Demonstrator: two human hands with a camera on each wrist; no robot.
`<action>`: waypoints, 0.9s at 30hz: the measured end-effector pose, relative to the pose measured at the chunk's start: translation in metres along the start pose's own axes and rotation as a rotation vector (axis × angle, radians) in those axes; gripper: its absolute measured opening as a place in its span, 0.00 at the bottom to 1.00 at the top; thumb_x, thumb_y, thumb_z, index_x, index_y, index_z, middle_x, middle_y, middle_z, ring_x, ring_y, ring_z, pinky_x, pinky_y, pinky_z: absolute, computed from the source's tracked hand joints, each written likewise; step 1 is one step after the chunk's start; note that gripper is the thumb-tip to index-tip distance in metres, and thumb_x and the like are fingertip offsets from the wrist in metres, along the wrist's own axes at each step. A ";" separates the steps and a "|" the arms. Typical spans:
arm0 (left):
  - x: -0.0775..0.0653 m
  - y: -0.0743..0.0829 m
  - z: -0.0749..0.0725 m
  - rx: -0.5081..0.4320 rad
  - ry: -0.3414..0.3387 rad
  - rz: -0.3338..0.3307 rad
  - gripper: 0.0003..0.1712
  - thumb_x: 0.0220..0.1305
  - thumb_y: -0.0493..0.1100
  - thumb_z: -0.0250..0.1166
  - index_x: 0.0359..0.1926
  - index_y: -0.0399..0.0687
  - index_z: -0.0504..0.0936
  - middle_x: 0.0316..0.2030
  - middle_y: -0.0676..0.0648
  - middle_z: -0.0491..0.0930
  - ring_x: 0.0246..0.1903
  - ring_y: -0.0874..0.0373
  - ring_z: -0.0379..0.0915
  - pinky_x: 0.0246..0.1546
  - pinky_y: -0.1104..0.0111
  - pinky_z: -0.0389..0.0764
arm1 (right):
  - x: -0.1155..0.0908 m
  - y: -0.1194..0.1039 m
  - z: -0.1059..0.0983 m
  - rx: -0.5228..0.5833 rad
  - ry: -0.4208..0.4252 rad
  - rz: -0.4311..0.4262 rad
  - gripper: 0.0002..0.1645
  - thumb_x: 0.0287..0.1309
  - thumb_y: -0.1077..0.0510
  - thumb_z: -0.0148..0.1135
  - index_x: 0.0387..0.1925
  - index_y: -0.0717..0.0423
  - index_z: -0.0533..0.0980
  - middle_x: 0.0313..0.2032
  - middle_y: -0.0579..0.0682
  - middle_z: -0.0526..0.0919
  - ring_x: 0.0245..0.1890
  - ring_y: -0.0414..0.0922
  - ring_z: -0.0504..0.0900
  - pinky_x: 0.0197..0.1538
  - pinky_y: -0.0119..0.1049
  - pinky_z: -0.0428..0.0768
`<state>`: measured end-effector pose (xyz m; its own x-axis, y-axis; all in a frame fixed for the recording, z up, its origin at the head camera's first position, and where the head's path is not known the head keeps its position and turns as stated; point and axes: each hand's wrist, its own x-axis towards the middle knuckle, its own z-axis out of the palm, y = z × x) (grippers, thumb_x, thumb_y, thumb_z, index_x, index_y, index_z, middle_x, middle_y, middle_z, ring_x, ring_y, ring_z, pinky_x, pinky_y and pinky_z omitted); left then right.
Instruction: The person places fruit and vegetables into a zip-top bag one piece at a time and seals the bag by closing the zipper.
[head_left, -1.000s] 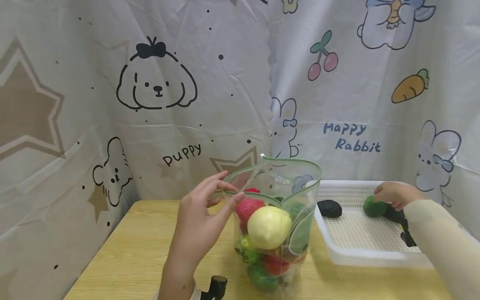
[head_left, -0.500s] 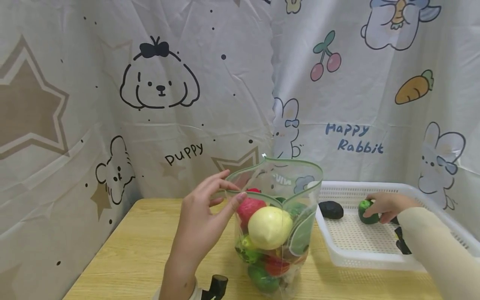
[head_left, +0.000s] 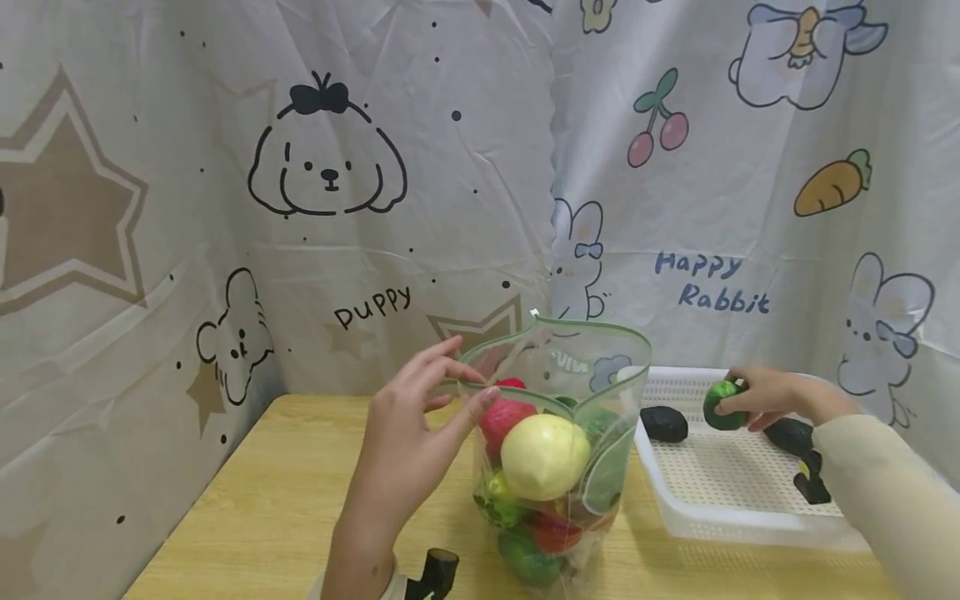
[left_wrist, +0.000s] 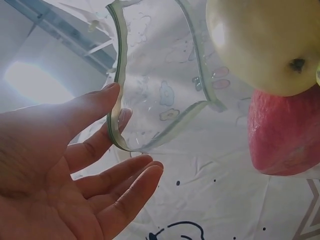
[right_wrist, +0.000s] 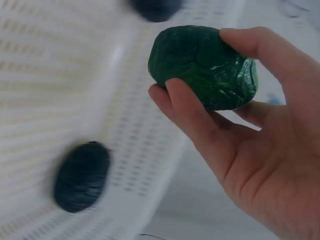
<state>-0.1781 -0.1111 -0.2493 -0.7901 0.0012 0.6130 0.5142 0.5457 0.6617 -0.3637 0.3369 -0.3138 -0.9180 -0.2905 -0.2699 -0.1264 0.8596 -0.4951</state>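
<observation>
My left hand (head_left: pixel 408 450) pinches the green-edged rim of a clear zip bag (head_left: pixel 600 379) between thumb and forefinger, holding its mouth wide. Inside the upright bag lie a pale yellow round fruit (head_left: pixel 546 457), a pink-red fruit (head_left: pixel 504 423) and several green and red ones beneath. My right hand (head_left: pixel 780 396) grips a glossy, lumpy green vegetable (head_left: pixel 723 406), raised a little over the white basket (head_left: pixel 738 529). In the right wrist view, thumb and fingers wrap the green vegetable (right_wrist: pixel 200 67) from both sides.
In the basket, a dark avocado-like fruit (head_left: pixel 664 424) lies at the left and a second dark fruit (head_left: pixel 791 435) sits below my right hand. Bag and basket stand side by side on a wooden table (head_left: pixel 247 500). A printed curtain (head_left: pixel 450 208) hangs behind.
My right hand has drawn the green vegetable leftward and lifted it from the basket floor, uncovering the dark fruit behind. My left hand keeps its pinch on the bag rim.
</observation>
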 end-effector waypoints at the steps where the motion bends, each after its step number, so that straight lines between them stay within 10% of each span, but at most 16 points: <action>1: 0.000 0.000 0.000 0.000 -0.002 0.004 0.12 0.55 0.55 0.66 0.34 0.55 0.81 0.61 0.51 0.72 0.59 0.56 0.66 0.46 0.61 0.84 | -0.004 -0.006 -0.004 -0.002 0.013 -0.032 0.38 0.54 0.49 0.63 0.53 0.75 0.62 0.40 0.64 0.76 0.33 0.48 0.81 0.34 0.41 0.88; 11: 0.001 0.003 0.002 0.032 -0.022 0.057 0.09 0.56 0.53 0.66 0.33 0.56 0.81 0.62 0.50 0.72 0.60 0.56 0.66 0.46 0.60 0.84 | -0.066 -0.095 -0.038 -0.038 0.388 -0.256 0.40 0.54 0.42 0.62 0.59 0.62 0.60 0.51 0.70 0.72 0.37 0.53 0.84 0.33 0.35 0.87; 17: 0.001 0.006 0.001 0.046 -0.034 0.075 0.08 0.57 0.52 0.65 0.34 0.56 0.81 0.62 0.49 0.72 0.60 0.56 0.65 0.47 0.59 0.84 | -0.107 -0.165 -0.040 0.045 0.617 -0.397 0.34 0.53 0.50 0.65 0.59 0.53 0.64 0.51 0.56 0.73 0.37 0.25 0.80 0.33 0.15 0.79; 27: -0.003 0.006 -0.001 0.034 -0.048 0.074 0.09 0.58 0.53 0.64 0.35 0.55 0.81 0.63 0.48 0.70 0.61 0.56 0.64 0.47 0.60 0.84 | -0.139 -0.244 -0.009 -0.038 0.610 -0.757 0.31 0.47 0.59 0.70 0.55 0.49 0.70 0.48 0.45 0.78 0.38 0.34 0.84 0.39 0.17 0.82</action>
<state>-0.1724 -0.1084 -0.2464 -0.7659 0.0821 0.6377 0.5607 0.5707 0.5999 -0.2087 0.1715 -0.1483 -0.6245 -0.5136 0.5883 -0.7657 0.5509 -0.3320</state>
